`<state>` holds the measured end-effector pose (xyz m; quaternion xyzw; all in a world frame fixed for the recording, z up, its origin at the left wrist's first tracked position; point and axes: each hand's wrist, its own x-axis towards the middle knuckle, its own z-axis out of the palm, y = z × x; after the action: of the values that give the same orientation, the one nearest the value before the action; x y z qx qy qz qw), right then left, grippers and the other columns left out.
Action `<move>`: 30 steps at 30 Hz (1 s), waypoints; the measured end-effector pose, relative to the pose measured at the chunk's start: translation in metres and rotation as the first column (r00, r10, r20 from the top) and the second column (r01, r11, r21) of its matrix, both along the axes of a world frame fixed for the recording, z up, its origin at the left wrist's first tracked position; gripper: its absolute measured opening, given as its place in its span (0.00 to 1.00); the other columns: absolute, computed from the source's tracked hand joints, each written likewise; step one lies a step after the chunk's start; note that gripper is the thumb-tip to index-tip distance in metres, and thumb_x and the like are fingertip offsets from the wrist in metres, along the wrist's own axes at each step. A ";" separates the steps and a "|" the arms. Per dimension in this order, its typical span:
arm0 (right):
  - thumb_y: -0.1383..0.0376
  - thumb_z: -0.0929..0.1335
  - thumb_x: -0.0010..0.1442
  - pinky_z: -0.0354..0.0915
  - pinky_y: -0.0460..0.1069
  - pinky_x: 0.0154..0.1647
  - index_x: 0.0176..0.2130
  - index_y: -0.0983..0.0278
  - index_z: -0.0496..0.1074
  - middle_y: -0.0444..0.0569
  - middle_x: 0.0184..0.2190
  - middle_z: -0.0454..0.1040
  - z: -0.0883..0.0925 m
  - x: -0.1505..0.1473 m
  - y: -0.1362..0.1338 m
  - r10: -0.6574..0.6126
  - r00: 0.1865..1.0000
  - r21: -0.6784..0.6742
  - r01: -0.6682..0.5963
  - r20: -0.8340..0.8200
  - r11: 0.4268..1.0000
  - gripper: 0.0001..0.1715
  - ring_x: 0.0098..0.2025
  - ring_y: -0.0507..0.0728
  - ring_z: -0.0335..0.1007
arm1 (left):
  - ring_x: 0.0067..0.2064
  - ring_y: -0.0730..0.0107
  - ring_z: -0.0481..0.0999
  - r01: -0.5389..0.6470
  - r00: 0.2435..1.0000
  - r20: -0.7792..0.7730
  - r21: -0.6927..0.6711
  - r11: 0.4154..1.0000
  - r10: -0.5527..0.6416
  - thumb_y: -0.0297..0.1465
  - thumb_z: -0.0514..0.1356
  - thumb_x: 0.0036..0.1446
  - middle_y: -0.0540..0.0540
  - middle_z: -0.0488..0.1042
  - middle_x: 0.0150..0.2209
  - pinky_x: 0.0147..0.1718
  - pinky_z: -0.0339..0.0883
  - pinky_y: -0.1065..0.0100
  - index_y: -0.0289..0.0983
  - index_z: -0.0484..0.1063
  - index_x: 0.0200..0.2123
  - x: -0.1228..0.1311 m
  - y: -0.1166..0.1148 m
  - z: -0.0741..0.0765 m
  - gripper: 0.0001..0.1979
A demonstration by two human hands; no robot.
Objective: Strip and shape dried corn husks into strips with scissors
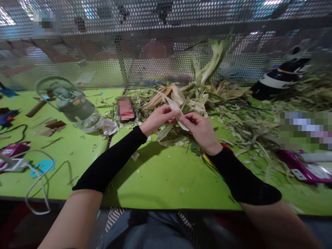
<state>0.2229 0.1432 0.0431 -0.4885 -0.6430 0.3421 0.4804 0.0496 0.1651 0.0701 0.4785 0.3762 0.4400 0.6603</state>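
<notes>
Between my two hands is a pale strip of corn husk [171, 103], held at a slant above the green table [155, 180]. My left hand [161, 118] pinches it from the left, thumb and fingers pressed together. From the right, my right hand [201, 129] pinches the lower part of the same strip. The fingertips of both hands nearly meet. Just beyond them lies a heap of dried corn husks [178, 92], tan and pale green, with one tall leafy piece [210, 65] standing up. Black sleeves cover both forearms.
A green-lidded clear bottle [75, 103] stands left, beside crumpled tissue [110, 127]. Husk scraps [249, 128] spread rightward near a dark bottle [278, 77] and a purple power strip [303, 167]. A white cable [38, 180] hangs over the front edge. A perforated metal screen [98, 62] closes the back.
</notes>
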 end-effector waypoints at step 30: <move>0.36 0.73 0.56 0.59 0.51 0.32 0.35 0.60 0.72 0.46 0.29 0.73 -0.010 0.004 0.012 -0.100 0.964 -0.023 0.109 0.247 0.994 0.31 0.29 0.55 0.64 | 0.34 0.69 0.72 0.235 0.673 -0.723 0.408 0.882 0.156 0.30 0.63 0.59 0.49 0.77 0.32 0.38 0.64 0.67 0.36 0.74 0.32 -0.020 0.021 -0.018 0.04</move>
<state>0.2271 0.1549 0.0329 -0.5689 -0.6646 0.2650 0.4055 0.0298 0.1863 0.0520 0.7677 0.4813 0.2712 0.3248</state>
